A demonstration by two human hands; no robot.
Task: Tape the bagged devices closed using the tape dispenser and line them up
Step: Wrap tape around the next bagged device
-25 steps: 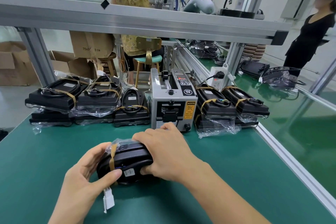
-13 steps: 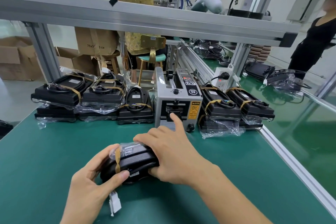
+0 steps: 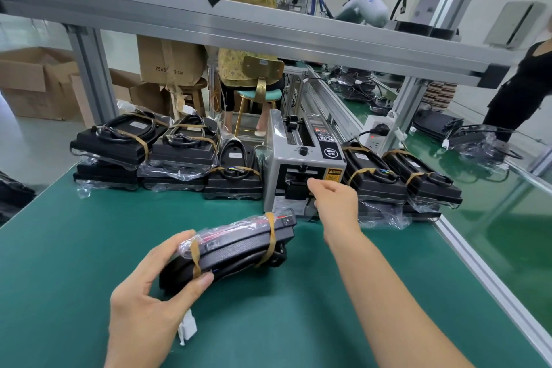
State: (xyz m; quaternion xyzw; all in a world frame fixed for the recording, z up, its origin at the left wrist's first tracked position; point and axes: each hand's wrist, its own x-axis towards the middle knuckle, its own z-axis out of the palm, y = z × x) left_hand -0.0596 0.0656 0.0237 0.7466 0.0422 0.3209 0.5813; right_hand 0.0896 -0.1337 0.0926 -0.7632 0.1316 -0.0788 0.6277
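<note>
Gripping the bagged device [image 3: 236, 245] at its near end, my left hand [image 3: 149, 293] has its thumb pressed on the front edge and its fingers curled over the top, beside a strip of tan tape that wraps the bag. The device lies tilted on the green mat [image 3: 59, 248], its far end pointing toward the tape dispenser [image 3: 301, 167], and a second tan strip crosses it near that end. A small white connector [image 3: 187, 328] lies on the mat just under my left wrist.

My right hand [image 3: 334, 203] is at the front of the dispenser, index finger and thumb brought together at the outlet slot; whether they have hold of a piece of tape I cannot tell, as the hand hides it.

Left of the dispenser, taped devices [image 3: 149, 149] sit in a row along the back of the mat, some stacked two high. Right of it stand more taped devices [image 3: 400, 179], just beside a white power strip [image 3: 378, 133] with a black plug in it.
</note>
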